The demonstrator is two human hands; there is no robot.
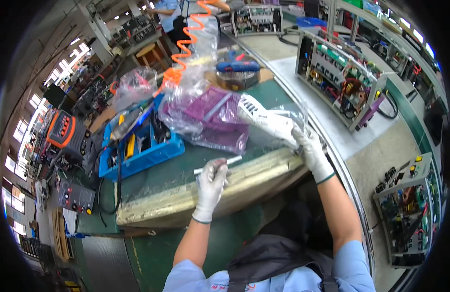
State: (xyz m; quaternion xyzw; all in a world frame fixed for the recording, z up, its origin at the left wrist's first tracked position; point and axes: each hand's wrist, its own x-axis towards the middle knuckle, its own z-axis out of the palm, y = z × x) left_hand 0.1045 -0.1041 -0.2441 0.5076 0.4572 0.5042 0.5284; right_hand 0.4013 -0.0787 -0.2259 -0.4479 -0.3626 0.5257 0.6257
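- Gripping a thin white stick [234, 159] in the gloved left hand [212, 187], with thumb and fingers closed together near its middle
- Projecting past the fingers on both sides, rising slightly toward the right, above the pale front edge [162, 207] of the green worktop [159, 178]
- Clasping a long white packet [270, 122] at its lower right end, with the gloved right hand [310, 151] closed on it
- Extending from that grip up and to the left, over the worktop, with the far end close beside purple slotted panels [213, 104] in clear plastic
- Looking slim, straight and plain white in the case of the stick
- Looking pale and elongated in the case of the packet, with dark printed marks, but too blurred to tell what is inside
- Lying to the left on the worktop, near the panels, in the case of a blue tray [154, 158] of tools
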